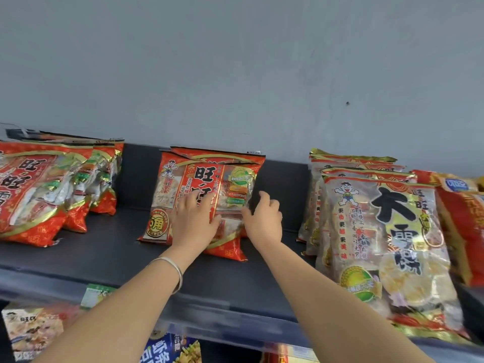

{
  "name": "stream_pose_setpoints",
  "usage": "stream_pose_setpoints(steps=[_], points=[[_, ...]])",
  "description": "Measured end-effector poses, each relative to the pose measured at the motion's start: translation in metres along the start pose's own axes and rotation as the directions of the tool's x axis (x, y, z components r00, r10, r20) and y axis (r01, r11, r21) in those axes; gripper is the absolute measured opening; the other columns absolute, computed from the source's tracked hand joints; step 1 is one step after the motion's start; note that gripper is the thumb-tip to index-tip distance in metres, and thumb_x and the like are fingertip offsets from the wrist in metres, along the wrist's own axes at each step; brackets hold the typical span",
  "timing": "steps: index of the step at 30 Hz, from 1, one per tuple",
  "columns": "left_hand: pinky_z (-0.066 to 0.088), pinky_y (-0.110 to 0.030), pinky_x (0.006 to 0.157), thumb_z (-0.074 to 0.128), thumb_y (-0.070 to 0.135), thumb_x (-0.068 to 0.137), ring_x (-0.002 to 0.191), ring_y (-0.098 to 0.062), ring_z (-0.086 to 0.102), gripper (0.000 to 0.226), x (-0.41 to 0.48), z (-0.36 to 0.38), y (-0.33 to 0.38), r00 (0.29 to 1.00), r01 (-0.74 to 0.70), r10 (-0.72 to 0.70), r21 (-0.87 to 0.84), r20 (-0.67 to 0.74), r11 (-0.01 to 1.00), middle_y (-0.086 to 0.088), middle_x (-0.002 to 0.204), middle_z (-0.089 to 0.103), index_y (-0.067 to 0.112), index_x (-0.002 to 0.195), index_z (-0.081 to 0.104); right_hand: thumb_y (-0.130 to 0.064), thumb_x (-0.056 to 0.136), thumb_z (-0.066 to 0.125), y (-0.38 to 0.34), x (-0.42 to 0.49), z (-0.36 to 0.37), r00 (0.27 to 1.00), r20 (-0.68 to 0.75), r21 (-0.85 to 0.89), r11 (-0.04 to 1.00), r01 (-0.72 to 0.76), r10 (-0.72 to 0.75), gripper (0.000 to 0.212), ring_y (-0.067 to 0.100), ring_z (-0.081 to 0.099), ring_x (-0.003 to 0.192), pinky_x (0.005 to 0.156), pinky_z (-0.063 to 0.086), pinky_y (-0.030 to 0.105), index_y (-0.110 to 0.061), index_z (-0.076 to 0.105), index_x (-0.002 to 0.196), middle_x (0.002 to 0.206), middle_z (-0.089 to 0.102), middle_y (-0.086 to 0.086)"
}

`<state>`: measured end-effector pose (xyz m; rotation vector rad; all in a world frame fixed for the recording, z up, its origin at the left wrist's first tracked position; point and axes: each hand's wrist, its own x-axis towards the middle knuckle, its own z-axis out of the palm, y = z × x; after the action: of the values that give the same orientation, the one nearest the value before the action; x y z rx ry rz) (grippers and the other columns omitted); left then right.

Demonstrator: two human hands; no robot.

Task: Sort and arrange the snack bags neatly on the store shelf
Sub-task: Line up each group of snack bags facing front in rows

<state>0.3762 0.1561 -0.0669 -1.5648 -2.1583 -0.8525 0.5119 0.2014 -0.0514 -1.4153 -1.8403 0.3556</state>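
Straightening the middle stack (209, 176) of red snack bags on the shelf (104, 255).
My left hand (195, 221) lies flat on the stack's front, fingers spread; my right hand (264, 218) curls round its right edge. Next, I think, I should push it square against the back panel (282, 184). There is bare shelf on either side, toward the left stack (39, 195) and the pale bags (387, 231). The front lip (209, 305) is well off.

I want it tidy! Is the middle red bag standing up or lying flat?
Propped up: the middle red bag leans back, bottom on the shelf, left hand flat on its front.
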Motion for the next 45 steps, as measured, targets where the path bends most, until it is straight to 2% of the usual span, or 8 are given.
stream_pose_setpoints(steps=[3, 6, 11, 15, 21, 29, 36, 45], points=[[0.038, -0.038, 0.102, 0.051, 0.037, 0.092, 0.128, -0.024, 0.040, 0.045, -0.002, -0.014, 0.037, 0.993, -0.108, 0.103, -0.088, -0.060, 0.990, -0.002, 0.139, 0.046, 0.023, 0.135, 0.045, -0.039, 0.097, 0.048, 0.007, -0.011, -0.033, 0.975, 0.007, -0.230, 0.948, 0.218, -0.222, 0.043, 0.029, 0.041, 0.125, 0.093, 0.046, 0.041, -0.017, 0.045, 0.134, 0.137, 0.043, 0.007], [0.043, -0.037, 0.095, 0.053, 0.032, 0.092, 0.119, -0.024, 0.049, 0.037, -0.010, -0.031, 0.082, 0.977, -0.183, 0.163, -0.139, -0.140, 0.973, -0.003, 0.130, 0.054, 0.021, 0.128, 0.052, -0.037, 0.098, 0.047, 0.017, -0.022, -0.078, 0.927, 0.009, -0.333, 0.873, 0.356, -0.374, 0.040, 0.027, 0.044, 0.125, 0.093, 0.047, 0.040, -0.016, 0.051, 0.132, 0.134, 0.048, 0.006], [0.044, -0.038, 0.089, 0.053, 0.028, 0.093, 0.115, -0.025, 0.052, 0.031, -0.043, -0.056, 0.178, 0.957, -0.244, 0.201, -0.209, -0.209, 0.947, -0.005, 0.125, 0.058, 0.018, 0.123, 0.056, -0.036, 0.098, 0.046, 0.065, -0.047, -0.176, 0.885, -0.044, -0.435, 0.807, 0.400, -0.463, 0.038, 0.029, 0.045, 0.125, 0.096, 0.042, 0.043, -0.017, 0.052, 0.131, 0.133, 0.051, 0.005], [0.046, -0.037, 0.080, 0.052, 0.032, 0.093, 0.107, -0.024, 0.056, 0.030, -0.092, -0.062, 0.276, 0.929, -0.343, 0.294, -0.226, -0.224, 0.912, -0.002, 0.121, 0.060, 0.021, 0.121, 0.056, -0.038, 0.098, 0.041, 0.136, -0.079, -0.266, 0.912, -0.091, -0.549, 0.784, 0.289, -0.400, 0.036, 0.029, 0.043, 0.125, 0.098, 0.038, 0.044, -0.020, 0.053, 0.128, 0.131, 0.053, 0.003], [0.048, -0.036, 0.081, 0.050, 0.034, 0.093, 0.106, -0.023, 0.057, 0.030, -0.164, -0.053, 0.415, 0.837, -0.547, 0.518, -0.256, -0.178, 0.797, 0.001, 0.118, 0.062, 0.023, 0.120, 0.057, -0.040, 0.097, 0.044, 0.249, -0.123, -0.379, 0.964, -0.158, -0.623, 0.779, 0.073, -0.216, 0.037, 0.032, 0.043, 0.126, 0.099, 0.036, 0.044, -0.020, 0.054, 0.127, 0.132, 0.053, 0.005], [0.043, -0.034, 0.080, 0.048, 0.036, 0.094, 0.111, -0.021, 0.054, 0.033, -0.198, -0.023, 0.568, 0.710, -0.692, 0.694, -0.304, -0.121, 0.655, 0.002, 0.120, 0.060, 0.024, 0.123, 0.054, -0.036, 0.097, 0.046, 0.368, -0.145, -0.487, 0.960, -0.267, -0.668, 0.734, -0.124, -0.081, 0.035, 0.029, 0.045, 0.124, 0.097, 0.037, 0.042, -0.021, 0.054, 0.128, 0.132, 0.053, 0.003], [0.046, -0.037, 0.087, 0.049, 0.036, 0.094, 0.119, -0.022, 0.051, 0.031, -0.182, 0.021, 0.668, 0.679, -0.698, 0.728, -0.387, -0.092, 0.602, 0.001, 0.119, 0.060, 0.025, 0.123, 0.053, -0.036, 0.098, 0.043, 0.439, -0.109, -0.536, 0.958, -0.288, -0.700, 0.686, -0.196, -0.020, 0.036, 0.029, 0.045, 0.126, 0.100, 0.036, 0.044, -0.024, 0.050, 0.132, 0.135, 0.051, 0.003], [0.041, -0.040, 0.092, 0.049, 0.036, 0.091, 0.120, -0.026, 0.047, 0.043, -0.158, 0.062, 0.773, 0.598, -0.674, 0.791, -0.454, 0.128, 0.583, -0.003, 0.135, 0.048, 0.026, 0.133, 0.043, -0.039, 0.096, 0.045, 0.508, -0.058, -0.592, 0.955, -0.282, -0.714, 0.646, -0.270, 0.087, 0.039, 0.031, 0.044, 0.127, 0.101, 0.038, 0.045, -0.023, 0.050, 0.131, 0.135, 0.050, 0.006]])
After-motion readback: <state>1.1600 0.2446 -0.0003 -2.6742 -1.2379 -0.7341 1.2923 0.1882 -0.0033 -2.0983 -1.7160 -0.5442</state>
